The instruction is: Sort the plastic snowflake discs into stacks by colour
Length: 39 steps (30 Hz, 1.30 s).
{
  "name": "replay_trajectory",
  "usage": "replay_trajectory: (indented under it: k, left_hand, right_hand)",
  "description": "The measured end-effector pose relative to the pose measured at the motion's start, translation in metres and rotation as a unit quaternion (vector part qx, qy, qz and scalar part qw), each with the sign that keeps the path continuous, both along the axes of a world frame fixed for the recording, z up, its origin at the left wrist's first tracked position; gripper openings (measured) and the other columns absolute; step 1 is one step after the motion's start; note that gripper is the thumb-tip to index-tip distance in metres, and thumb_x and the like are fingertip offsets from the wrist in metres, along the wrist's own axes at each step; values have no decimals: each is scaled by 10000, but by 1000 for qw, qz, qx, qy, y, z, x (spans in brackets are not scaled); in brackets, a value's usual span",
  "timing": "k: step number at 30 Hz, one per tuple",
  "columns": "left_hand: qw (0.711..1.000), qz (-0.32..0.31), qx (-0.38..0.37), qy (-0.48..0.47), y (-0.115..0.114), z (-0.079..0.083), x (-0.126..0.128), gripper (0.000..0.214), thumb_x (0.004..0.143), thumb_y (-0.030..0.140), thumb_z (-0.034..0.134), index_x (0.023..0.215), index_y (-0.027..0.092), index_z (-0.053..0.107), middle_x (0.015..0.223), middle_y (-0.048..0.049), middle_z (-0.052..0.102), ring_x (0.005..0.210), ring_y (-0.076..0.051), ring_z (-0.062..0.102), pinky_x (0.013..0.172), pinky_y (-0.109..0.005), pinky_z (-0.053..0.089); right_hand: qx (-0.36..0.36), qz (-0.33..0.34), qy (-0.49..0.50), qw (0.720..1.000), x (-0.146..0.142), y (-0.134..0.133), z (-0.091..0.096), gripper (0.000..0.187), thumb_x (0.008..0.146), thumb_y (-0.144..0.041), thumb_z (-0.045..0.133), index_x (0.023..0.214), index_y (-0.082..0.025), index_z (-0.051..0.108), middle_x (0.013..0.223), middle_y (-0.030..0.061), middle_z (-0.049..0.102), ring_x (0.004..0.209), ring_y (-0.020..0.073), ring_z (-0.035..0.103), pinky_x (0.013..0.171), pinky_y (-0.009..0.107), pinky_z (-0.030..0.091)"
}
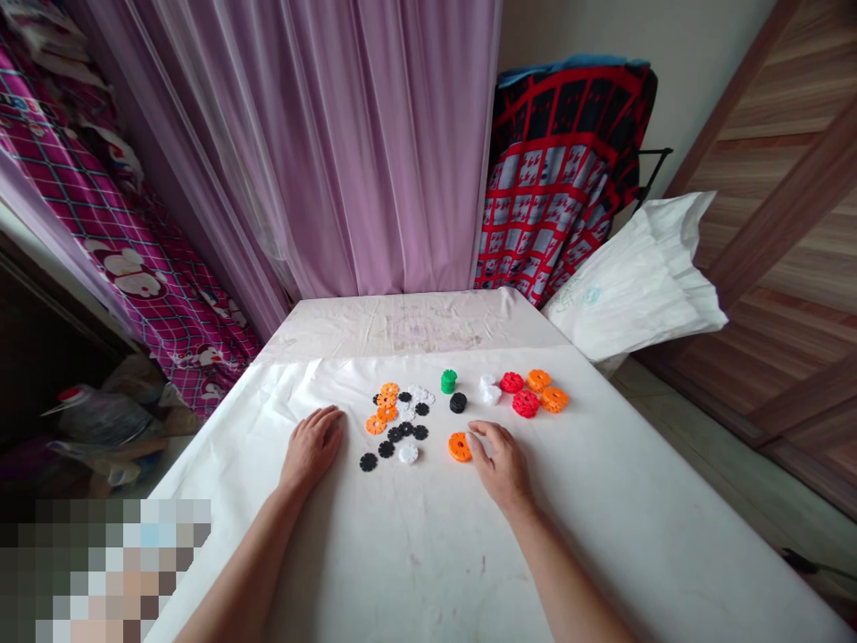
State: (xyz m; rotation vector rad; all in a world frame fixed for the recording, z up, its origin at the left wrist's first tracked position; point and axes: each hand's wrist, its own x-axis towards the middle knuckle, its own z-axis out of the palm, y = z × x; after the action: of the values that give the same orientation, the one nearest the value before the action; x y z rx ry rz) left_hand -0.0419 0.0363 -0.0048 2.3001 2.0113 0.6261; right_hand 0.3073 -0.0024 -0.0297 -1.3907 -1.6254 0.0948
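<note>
My left hand (313, 448) lies flat on the white table cover, its fingers stretched out and holding nothing. Just right of a small orange stack of notched plastic discs (459, 446), my right hand (501, 460) has thumb and fingers apart. Its thumb is at the stack's edge; whether it touches I cannot tell. Between the hands are loose orange discs (376, 425), black discs (386, 449) and white discs (408, 454). Beyond my right hand stand stacks of green discs (448, 382), black discs (458, 403), white discs (490, 391), red discs (525, 404) and orange discs (553, 399).
The table (415, 554) has a white cover. A white bag (636, 277) sits beyond its right edge, before a wooden door (790, 223). Pink curtains (375, 152) hang behind, with a red checked cloth (549, 187) to their right. A pixelated patch covers the lower left.
</note>
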Motion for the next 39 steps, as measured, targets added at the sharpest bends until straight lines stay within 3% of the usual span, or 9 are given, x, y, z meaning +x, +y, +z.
replay_trajectory:
  k: [6, 11, 15, 18, 22, 27, 34, 39]
  left_hand:
    - [997, 61, -44, 34, 11, 2, 4, 491, 950, 395, 376, 1364, 213, 567, 1487, -102, 519, 1400, -286, 434, 1159, -515, 329]
    - [997, 75, -15, 0, 9, -4, 3, 465, 937, 377, 390, 1303, 200, 615, 1445, -110, 562, 1368, -302, 470, 1151, -528, 337]
    - [991, 71, 7, -116, 12, -5, -9, 377, 875, 345, 455, 1128, 224, 706, 1290, -76, 683, 1216, -264, 609, 1047, -421, 475]
    - [964, 134, 16, -230, 12, -1, -14, 341, 849, 354, 477, 1068, 262, 722, 1171, -31, 741, 1031, -209, 698, 885, -330, 559]
    - [939, 176, 15, -296, 11, 6, -12, 324, 833, 369, 490, 1020, 272, 735, 1088, -13, 766, 984, -211, 713, 855, -335, 570]
    - [939, 157, 8, -307, 11, 10, -6, 307, 821, 333, 493, 994, 267, 738, 1093, -13, 764, 1014, -214, 707, 920, -353, 557]
    - [941, 157, 1, -298, 10, 11, -7, 311, 822, 329, 488, 1001, 265, 734, 1109, -14, 760, 1023, -216, 704, 919, -354, 559]
    - [941, 164, -8, -296, 11, 11, -7, 327, 815, 338, 484, 1016, 266, 731, 1128, -13, 755, 1043, -221, 699, 913, -353, 557]
  right_hand:
    - [39, 4, -15, 999, -5, -9, 15, 213, 932, -272, 480, 898, -220, 684, 864, 66, 738, 814, 198, 678, 769, 333, 547]
    - [23, 42, -58, 997, -39, -2, 40, 188, 907, -199, 502, 963, -225, 679, 960, 61, 732, 926, 204, 654, 854, 338, 510]
    - [-81, 64, -101, 990, -83, 32, 64, 183, 848, -199, 587, 1002, -223, 683, 1064, 58, 719, 1014, 216, 620, 925, 344, 467]
    - [-189, 59, -154, 968, -114, 58, 76, 236, 838, -282, 633, 1063, -223, 675, 1116, 58, 706, 1071, 243, 585, 930, 364, 444]
    - [-273, 47, -229, 933, -137, 79, 81, 272, 838, -357, 637, 1070, -215, 661, 1114, 79, 699, 1097, 259, 553, 903, 368, 418]
    - [-292, 36, -259, 920, -143, 87, 71, 214, 842, -308, 606, 1029, -216, 653, 1080, 77, 704, 1088, 258, 546, 880, 358, 401]
    - [-325, 37, -191, 925, -148, 92, 72, 311, 779, -282, 666, 1084, -230, 631, 1114, 61, 694, 1097, 248, 562, 931, 359, 404]
    - [-269, 42, -68, 960, -117, 82, 80, 285, 754, -228, 640, 1037, -223, 609, 969, 26, 706, 972, 197, 622, 873, 324, 461]
